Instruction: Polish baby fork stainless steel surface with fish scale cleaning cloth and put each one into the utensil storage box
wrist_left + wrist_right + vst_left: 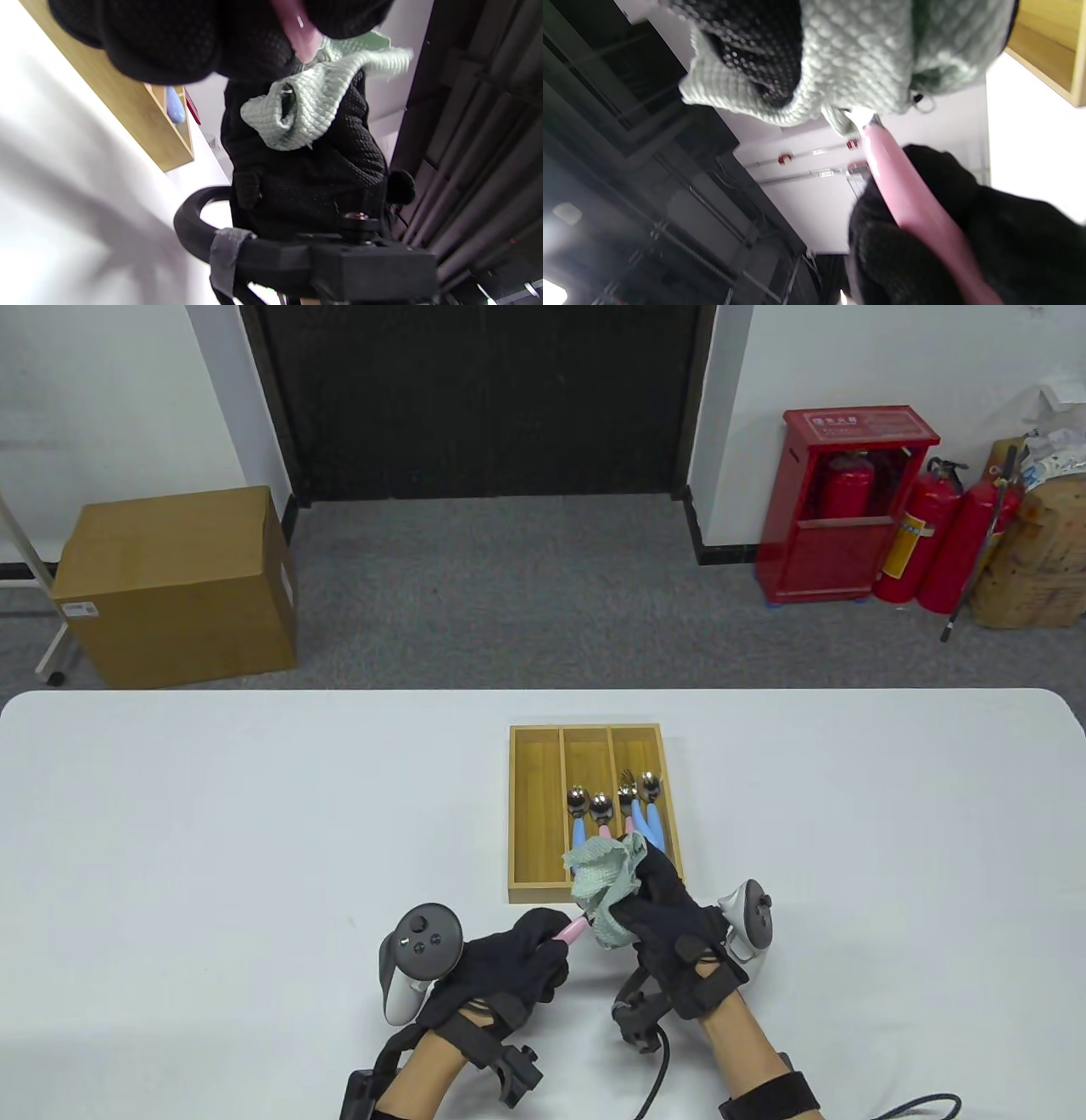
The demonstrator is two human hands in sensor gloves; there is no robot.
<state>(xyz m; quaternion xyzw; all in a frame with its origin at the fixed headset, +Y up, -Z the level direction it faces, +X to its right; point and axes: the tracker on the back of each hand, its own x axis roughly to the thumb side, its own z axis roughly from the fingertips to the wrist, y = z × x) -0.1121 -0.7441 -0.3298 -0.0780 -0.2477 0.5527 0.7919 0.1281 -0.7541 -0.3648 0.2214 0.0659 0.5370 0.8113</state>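
My left hand (517, 963) grips the pink handle of a baby fork (568, 931) near the table's front edge. The fork's steel end is buried in a pale green fish scale cloth (604, 882), bunched in my right hand (670, 920). In the right wrist view the pink handle (903, 190) runs from my left glove up into the cloth (857, 55). In the left wrist view the handle's tip (299, 34) meets the cloth (305, 106). Just beyond stands the wooden utensil storage box (534, 806), with several blue and pink handled utensils (611, 810) in its middle and right compartments.
The box's left compartment (536, 780) holds nothing. The white table (212, 831) spreads wide to both sides. On the floor beyond are a cardboard box (174, 581) at the left and red fire extinguishers (916, 543) at the right.
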